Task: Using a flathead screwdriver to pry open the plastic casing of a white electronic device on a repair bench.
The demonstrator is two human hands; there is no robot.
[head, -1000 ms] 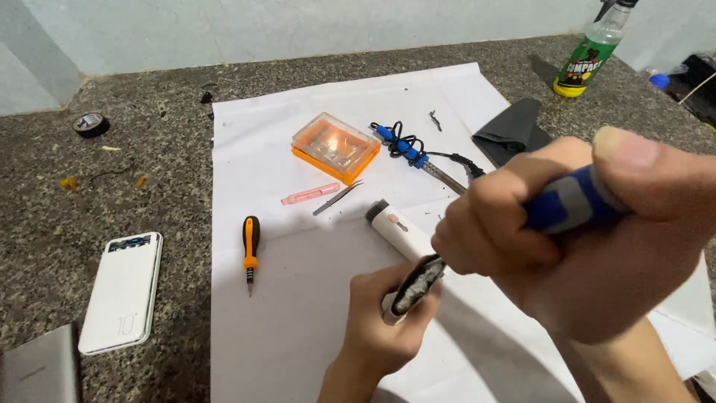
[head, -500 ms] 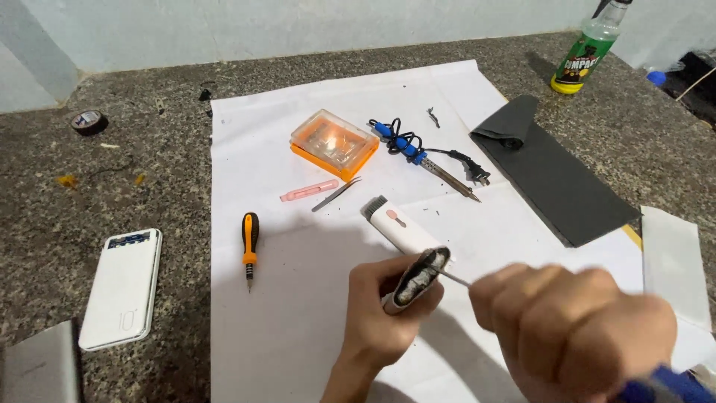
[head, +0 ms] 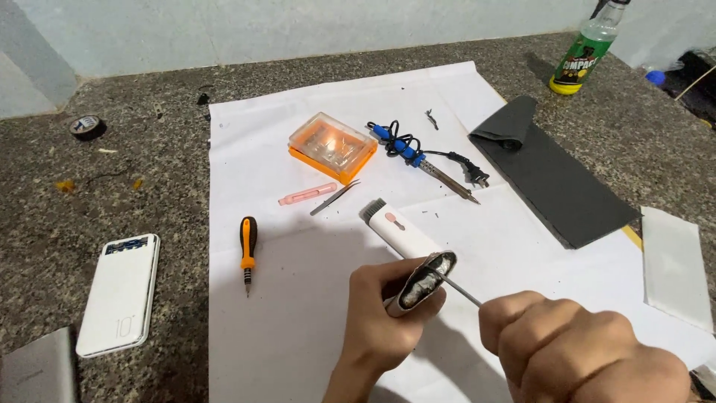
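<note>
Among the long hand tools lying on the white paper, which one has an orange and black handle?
The small screwdriver, alone at the paper's left edge. The soldering iron has a blue handle and a cord; the pink-handled tweezers lie near the orange box.

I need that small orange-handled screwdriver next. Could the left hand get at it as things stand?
Probably not at once: the left hand is gripping the small open casing. The screwdriver lies alone on the white paper, nothing covering it.

The speckled stone worktop (head: 149, 164) carries a white sheet (head: 298, 328) in the middle, a power bank (head: 119, 293) at its left, tape (head: 87, 126) and a bottle (head: 584, 54) near the far edge.
</note>
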